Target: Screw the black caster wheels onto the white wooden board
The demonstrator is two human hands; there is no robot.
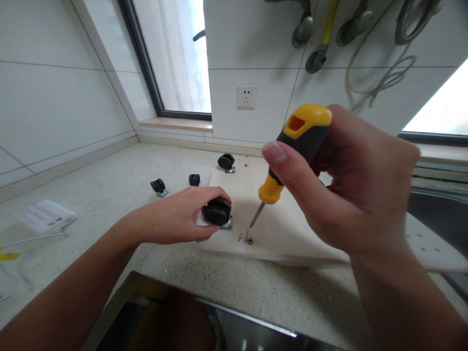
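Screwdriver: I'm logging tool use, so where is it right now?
In the head view, the yellow-and-black screwdriver is right of centre in the grip of the right hand, its tip angled down toward the white board near the screw.

Chunky plastic-handled screwdriver (298, 145): bright yellow over dark grey, yellow collar (269, 192), silvery shaft (257, 214). Twin-wheel plastic caster (217, 211): black, silvery metal plate (228, 225). Flat rounded-corner board (270, 243): off-white, dark scribbled marking (243, 237) (grey or black, hard to tell). Stone-look tabletop (234, 275): pale grey-beige, finely speckled. Smooth wall tiles (252, 51): white, thin dark joint lines.
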